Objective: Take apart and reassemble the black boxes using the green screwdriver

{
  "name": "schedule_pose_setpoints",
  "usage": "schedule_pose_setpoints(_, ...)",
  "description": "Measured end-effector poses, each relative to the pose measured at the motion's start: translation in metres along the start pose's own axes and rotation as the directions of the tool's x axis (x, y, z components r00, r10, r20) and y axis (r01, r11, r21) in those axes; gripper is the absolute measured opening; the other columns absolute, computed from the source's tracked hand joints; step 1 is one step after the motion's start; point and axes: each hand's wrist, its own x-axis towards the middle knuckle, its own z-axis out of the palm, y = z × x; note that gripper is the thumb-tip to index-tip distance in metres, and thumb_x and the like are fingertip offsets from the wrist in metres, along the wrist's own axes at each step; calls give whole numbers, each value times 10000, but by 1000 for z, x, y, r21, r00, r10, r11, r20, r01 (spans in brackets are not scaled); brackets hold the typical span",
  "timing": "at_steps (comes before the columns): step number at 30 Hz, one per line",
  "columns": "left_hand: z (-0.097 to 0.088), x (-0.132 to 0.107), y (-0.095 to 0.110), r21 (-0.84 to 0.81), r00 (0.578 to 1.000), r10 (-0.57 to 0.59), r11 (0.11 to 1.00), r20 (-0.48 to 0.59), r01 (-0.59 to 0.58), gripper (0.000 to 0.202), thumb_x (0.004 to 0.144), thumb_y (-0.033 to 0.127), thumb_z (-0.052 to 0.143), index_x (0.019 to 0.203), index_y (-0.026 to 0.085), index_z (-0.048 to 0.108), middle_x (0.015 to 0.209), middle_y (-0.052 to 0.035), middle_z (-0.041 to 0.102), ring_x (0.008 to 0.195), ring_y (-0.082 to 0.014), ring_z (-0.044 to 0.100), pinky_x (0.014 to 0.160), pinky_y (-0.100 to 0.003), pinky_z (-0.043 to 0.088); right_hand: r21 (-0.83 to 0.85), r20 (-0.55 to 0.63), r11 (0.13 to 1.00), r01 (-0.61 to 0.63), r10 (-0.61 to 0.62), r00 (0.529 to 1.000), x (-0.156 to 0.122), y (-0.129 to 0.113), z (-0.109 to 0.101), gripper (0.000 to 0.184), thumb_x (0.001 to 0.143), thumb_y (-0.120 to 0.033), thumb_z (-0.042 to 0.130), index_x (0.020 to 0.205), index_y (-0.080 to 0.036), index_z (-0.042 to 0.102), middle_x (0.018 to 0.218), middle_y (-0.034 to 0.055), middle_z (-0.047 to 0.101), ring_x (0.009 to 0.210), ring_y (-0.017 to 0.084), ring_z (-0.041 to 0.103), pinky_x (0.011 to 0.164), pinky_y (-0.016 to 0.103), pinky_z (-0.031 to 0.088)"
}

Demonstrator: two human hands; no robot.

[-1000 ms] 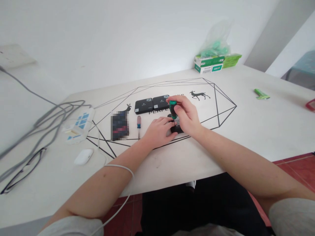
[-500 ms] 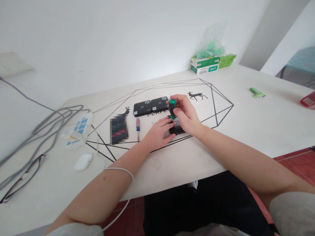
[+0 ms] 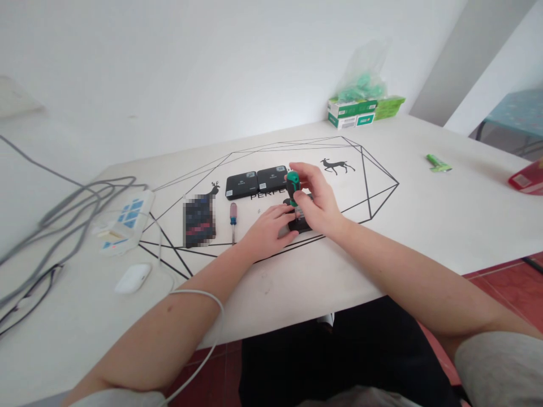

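My right hand (image 3: 321, 200) is closed round the handle of a green and black screwdriver (image 3: 292, 187), which stands upright over a small black device (image 3: 302, 225). My left hand (image 3: 271, 230) grips the device at its left side, thumb at the near edge and fingers at the screwdriver's shaft. The screwdriver's tip is hidden by my fingers. Behind my hands lie two flat black boxes (image 3: 241, 185) side by side, with labels on top. A second screwdriver (image 3: 233, 217) with a reddish, blue-collared handle lies left of my left hand.
A blurred dark item (image 3: 199, 220), a white earbud case (image 3: 133, 278) and a power strip (image 3: 131, 217) with grey cables (image 3: 80, 226) lie left. A white cord crosses my left forearm. Green-white boxes (image 3: 352, 113) stand by the wall; a green packet (image 3: 438, 163) and red object (image 3: 528, 176) lie right.
The whole view has shifted slightly, so things sit a little further left. Both hands keep their hold; the screwdriver stays upright over the device.
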Motion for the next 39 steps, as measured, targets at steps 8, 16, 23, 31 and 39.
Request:
schedule_pose_setpoints(8, -3, 2, 3, -31, 1000, 2, 1000, 6, -1, 354, 995, 321, 638, 1323, 207, 701, 1435, -148, 647, 1341, -331, 578, 1177, -568, 469, -157, -53, 987, 18, -27, 998, 2, -2, 0, 398, 880, -344, 749, 1245, -279, 604, 1163, 84, 593, 1029, 251, 614, 820, 451, 613)
schedule_pose_setpoints(16, -1, 0, 1, -30, 1000, -21, 999, 15, 21, 385, 994, 343, 647, 1356, 220, 695, 1464, -151, 633, 1380, -337, 566, 1185, -563, 468, -97, -21, 995, -7, 5, 1000, -2, -2, -3, 541, 933, -191, 537, 1456, -304, 456, 1263, 88, 658, 1134, 268, 666, 960, 514, 604)
schedule_pose_setpoints(23, -3, 2, 3, -31, 1000, -11, 999, 22, 12, 391, 999, 333, 640, 1366, 207, 688, 1462, -149, 635, 1379, -331, 562, 1194, -553, 458, -208, -28, 976, 63, -71, 997, 2, -2, -2, 427, 927, -339, 687, 1338, -268, 595, 1162, 100, 620, 1026, 258, 627, 801, 453, 631)
schedule_pose_setpoints(31, -2, 2, 2, -48, 1000, -14, 999, 8, 15, 383, 996, 342, 645, 1358, 229, 699, 1446, -146, 650, 1368, -336, 574, 1175, -556, 472, -130, 6, 991, 23, -23, 1000, -4, -3, -2, 516, 955, -225, 556, 1460, -296, 481, 1276, 99, 652, 973, 239, 675, 838, 474, 644)
schedule_pose_setpoints(39, -4, 3, 3, -56, 1000, -8, 998, 11, 8, 360, 988, 323, 657, 1331, 244, 729, 1418, -130, 678, 1339, -332, 597, 1168, -565, 478, -197, -3, 980, 35, -36, 999, -1, -1, -1, 466, 909, -327, 712, 1350, -286, 566, 1154, 92, 619, 972, 258, 624, 787, 467, 635)
